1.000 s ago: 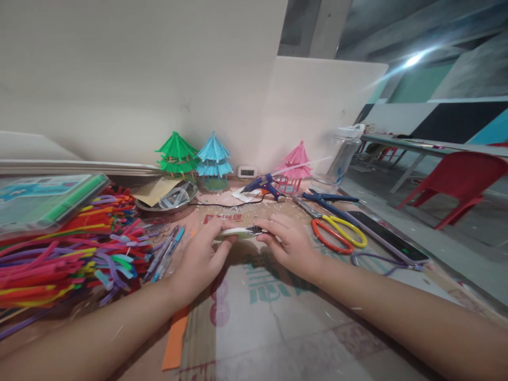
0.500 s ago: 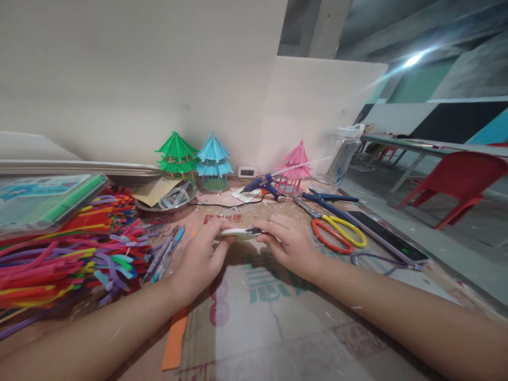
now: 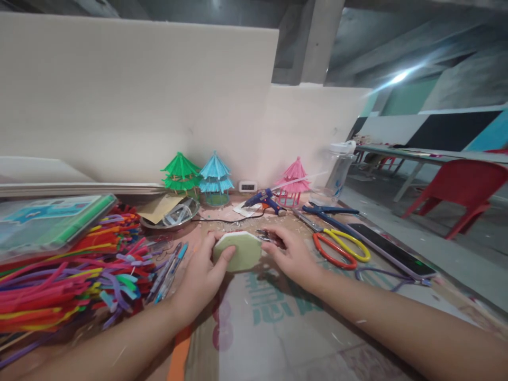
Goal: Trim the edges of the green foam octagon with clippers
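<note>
Pale green board piece (image 3: 242, 258), many-sided w/ white edge, is held above the middle of the table (image 3: 246, 360), tipped so 1 flat face shows. L hand (image 3: 208, 264) grips its left end, thumb laid on the green face, fingers behind. R hand (image 3: 293, 259) is at the right end, fingers curled, thumb tip at or just beside the edge; a small dark thing (image 3: 280, 242) shows by those fingers, but can't make out what it is or whether it's gripped.

Beyond the hands, twd the table's back edge: blue glue gun (image 3: 268, 200), w/ small white clock (image 3: 248, 186) behind it. 3 little paper-roofed towers along that edge: green (image 3: 180, 169) & blue (image 3: 215, 182) left of the clock, pink (image 3: 296, 182) right of it.

Near the table's right edge: clear bottle (image 3: 338, 169) at the back right corner, then blue-handled tool (image 3: 325, 212), scissors w/ red & yellow handles (image 3: 323, 231), phone (image 3: 391, 248).

Left side of table: metal dish (image 3: 170, 227) w/ tan paper (image 3: 161, 208), pens (image 3: 169, 275) near L hand, big heap of pipe cleaners (image 3: 59, 288), plastic case (image 3: 51, 219) on top. Orange strip (image 3: 179, 354) runs twd the front edge, partly under L forearm.
</note>
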Demonstrator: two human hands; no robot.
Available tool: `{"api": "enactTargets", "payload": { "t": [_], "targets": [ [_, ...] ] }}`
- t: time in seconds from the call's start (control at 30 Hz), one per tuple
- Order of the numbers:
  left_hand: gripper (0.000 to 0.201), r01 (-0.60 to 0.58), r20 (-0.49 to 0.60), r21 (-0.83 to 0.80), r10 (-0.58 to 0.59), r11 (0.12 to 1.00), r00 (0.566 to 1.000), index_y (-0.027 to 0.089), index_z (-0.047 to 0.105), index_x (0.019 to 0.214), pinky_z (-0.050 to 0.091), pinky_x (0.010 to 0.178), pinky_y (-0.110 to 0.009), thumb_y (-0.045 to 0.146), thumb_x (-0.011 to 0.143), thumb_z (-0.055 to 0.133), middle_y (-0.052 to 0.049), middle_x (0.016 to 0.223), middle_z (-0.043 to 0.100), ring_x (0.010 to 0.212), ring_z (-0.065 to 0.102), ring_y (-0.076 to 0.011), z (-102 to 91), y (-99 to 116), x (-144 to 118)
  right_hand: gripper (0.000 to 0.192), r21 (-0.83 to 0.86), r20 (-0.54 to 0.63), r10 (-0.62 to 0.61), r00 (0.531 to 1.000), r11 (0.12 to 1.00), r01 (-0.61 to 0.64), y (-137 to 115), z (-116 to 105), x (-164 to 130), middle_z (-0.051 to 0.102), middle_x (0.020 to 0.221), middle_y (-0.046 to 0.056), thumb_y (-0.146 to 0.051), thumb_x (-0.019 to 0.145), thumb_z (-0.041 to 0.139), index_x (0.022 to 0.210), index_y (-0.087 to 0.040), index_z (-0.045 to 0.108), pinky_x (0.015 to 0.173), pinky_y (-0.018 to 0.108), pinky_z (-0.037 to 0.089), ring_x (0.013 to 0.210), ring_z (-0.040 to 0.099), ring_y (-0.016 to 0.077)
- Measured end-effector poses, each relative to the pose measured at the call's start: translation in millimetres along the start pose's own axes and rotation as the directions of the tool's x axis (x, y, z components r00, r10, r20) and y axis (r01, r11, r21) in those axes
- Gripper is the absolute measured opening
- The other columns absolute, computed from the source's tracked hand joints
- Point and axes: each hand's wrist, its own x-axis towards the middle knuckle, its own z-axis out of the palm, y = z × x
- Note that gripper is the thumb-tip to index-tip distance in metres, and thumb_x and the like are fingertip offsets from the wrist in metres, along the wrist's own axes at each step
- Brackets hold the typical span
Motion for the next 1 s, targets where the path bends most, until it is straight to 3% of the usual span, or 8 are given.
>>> {"api": "enactTargets", "payload": {
  "t": [0.17,0.3,0.47,1.0],
  "targets": [
    [0.018,0.022,0.036,-0.002,-0.022,1.000,0.999,0.020,0.052,0.096,0.045,0.079,-0.031,0.035,0.087,0.046,-0.003,0.094,0.061,0.090,0.057,-0.0191,-0.7,2.1,1.7,0.013,0.131,0.096,0.181,0.979,0.973,-0.192,-1.1,5.3,2.5,0.063,0.066,0.001,-0.029,0.077,0.056,0.075,-0.018,0.062,0.054,0.024,0.045,0.058,0.056,0.0146],
    [0.021,0.027,0.031,0.066,-0.029,0.997,0.999,0.019,0.053,0.094,0.046,0.079,-0.032,0.037,0.085,0.048,-0.004,0.093,0.063,0.091,0.058,-0.0213,-1.0,0.2,4.8,0.014,0.176,0.087,0.249,0.964,0.949,-0.261,0.1,6.7,5.4,0.059,0.063,-0.001,-0.030,0.077,0.054,0.073,-0.018,0.060,0.051,0.023,0.041,0.056,0.051,0.0131],
    [0.026,0.021,0.053,0.002,-0.021,1.000,0.998,0.018,0.055,0.098,0.045,0.083,-0.034,0.039,0.086,0.044,-0.006,0.097,0.064,0.096,0.058,-0.0226,0.2,-7.6,7.8,0.013,0.201,0.110,0.259,0.960,0.940,-0.276,1.0,7.7,7.4,0.058,0.063,-0.002,-0.030,0.076,0.054,0.073,-0.018,0.058,0.052,0.022,0.040,0.057,0.051,0.0125],
    [0.023,0.043,0.020,0.215,-0.048,0.976,0.999,0.018,0.057,0.087,0.048,0.073,-0.033,0.038,0.077,0.050,-0.004,0.084,0.064,0.079,0.059,-0.0217,-2.3,11.2,4.9,0.016,0.194,0.118,0.220,0.968,0.951,-0.240,0.7,6.7,6.4,0.065,0.071,0.002,-0.030,0.078,0.051,0.079,-0.018,0.060,0.057,0.025,0.044,0.064,0.057,0.0157]
  ]
}}
